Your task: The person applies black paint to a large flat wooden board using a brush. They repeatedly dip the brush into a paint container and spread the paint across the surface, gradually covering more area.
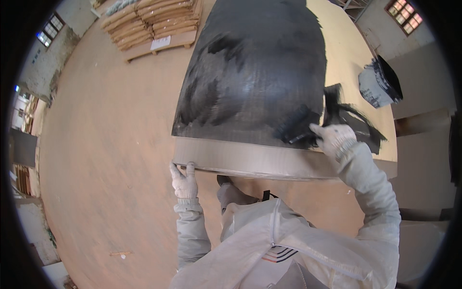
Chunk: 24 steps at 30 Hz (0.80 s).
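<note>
My right hand (335,138), in a white knitted glove, is closed on a wide black-coated paintbrush (297,129). The brush is blurred and lies on the near right part of a large flat board (358,48). Wet black paint (255,82) covers most of the board's pale yellow top, with loose black strokes to the right of the brush. My left hand (184,182), gloved too, touches the board's near left corner with its fingers apart. Below the top runs a grey front side (260,156). A paint-smeared bucket (378,84) stands on the yellow right part.
Stacked brown paper sacks (151,21) sit on a wooden pallet (161,45) at the far left. Reddish-brown floor (106,144) stretches along the left side. Grey panels (426,164) stand to the right. My foot (224,180) is close under the board's near edge.
</note>
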Available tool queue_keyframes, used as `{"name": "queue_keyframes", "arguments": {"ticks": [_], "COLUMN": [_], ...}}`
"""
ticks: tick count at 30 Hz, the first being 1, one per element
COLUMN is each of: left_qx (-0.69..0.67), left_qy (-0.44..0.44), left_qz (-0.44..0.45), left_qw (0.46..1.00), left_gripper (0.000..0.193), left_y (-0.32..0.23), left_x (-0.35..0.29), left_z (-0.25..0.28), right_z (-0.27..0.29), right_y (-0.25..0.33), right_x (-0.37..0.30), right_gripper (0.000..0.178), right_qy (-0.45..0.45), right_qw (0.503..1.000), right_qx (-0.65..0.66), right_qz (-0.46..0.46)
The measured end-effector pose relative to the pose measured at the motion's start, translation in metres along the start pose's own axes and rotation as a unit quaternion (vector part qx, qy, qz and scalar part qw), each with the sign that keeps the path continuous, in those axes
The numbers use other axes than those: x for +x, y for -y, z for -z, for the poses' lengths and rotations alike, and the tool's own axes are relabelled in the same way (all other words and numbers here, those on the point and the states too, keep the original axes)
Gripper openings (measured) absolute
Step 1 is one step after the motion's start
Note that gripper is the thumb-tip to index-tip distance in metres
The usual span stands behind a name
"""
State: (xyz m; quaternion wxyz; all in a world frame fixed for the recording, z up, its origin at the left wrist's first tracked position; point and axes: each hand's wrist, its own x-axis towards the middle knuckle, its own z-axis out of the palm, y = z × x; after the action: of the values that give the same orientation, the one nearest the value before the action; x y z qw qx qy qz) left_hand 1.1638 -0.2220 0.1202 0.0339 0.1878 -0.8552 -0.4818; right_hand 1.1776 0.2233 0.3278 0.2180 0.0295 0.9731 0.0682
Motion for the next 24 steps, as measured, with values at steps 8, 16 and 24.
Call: {"name": "queue_keyframes", "arguments": {"ticks": [8,16,24], "left_qx": [0.073,-0.036,-0.015], "left_qy": [-0.075,0.343,0.394], "left_qz": [-0.417,-0.382,-0.309], "left_qw": [0.903,0.857,0.865], "left_gripper": [0.067,0.058,0.049], "left_y": [-0.089,-0.180,-0.207], "left_x": [-0.148,-0.298,-0.286], "left_z": [-0.070,-0.169,-0.193], "right_z": [-0.125,-0.208,-0.197], "right_y": [-0.127,-0.062,-0.066], "right_x": [-0.097,-0.130,-0.124], "right_gripper": [0.057,0.069,0.064], "right_qy": [-0.185,-0.265,-0.196], "right_qw": [0.935,0.757,0.815], "right_qx": [0.268,0.589,0.539], "right_qz": [-0.142,-0.101,-0.083]}}
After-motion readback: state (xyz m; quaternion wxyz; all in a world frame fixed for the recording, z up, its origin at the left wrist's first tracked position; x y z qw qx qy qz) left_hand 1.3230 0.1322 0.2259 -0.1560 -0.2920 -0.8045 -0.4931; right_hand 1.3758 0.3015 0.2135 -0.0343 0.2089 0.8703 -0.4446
